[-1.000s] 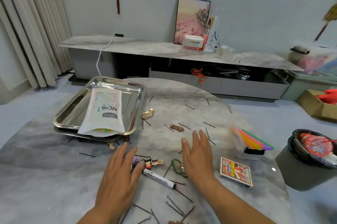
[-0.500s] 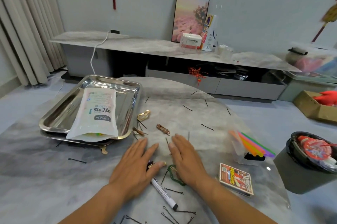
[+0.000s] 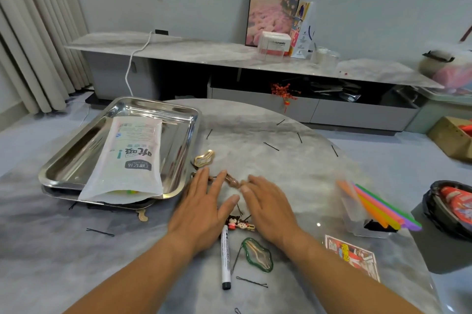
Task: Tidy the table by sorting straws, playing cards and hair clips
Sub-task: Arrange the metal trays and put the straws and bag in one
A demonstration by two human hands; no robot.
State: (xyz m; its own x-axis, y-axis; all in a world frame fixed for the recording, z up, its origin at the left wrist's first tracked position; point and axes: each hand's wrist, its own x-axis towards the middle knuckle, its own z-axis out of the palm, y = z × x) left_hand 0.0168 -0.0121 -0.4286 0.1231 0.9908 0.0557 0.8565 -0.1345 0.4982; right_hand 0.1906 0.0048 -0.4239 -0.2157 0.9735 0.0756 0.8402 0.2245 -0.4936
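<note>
My left hand point(image 3: 204, 207) and my right hand point(image 3: 268, 205) lie flat, palms down, side by side on the grey table point(image 3: 51, 249), fingers straight. A brown hair clip point(image 3: 232, 180) sits at their fingertips. A gold clip point(image 3: 203, 159) lies just beyond, by the steel tray point(image 3: 58, 173). A cartoon doll clip point(image 3: 238, 223) and a green clip point(image 3: 258, 255) lie between my wrists. Several black bobby pins point(image 3: 271, 146) are scattered around. Coloured straws point(image 3: 378, 206) stick out of a clear box at right. A playing card box point(image 3: 353, 256) lies near my right forearm.
A white pouch point(image 3: 127, 160) lies in the tray. A white marker point(image 3: 226, 258) lies between my forearms. A black bin point(image 3: 449, 214) stands at the right edge. A low cabinet point(image 3: 255, 58) runs along the far wall.
Both hands have slid forward across the table, away from me, toward the brown clip. The doll clip and green clip, earlier at my fingers, now lie back by my wrists.
</note>
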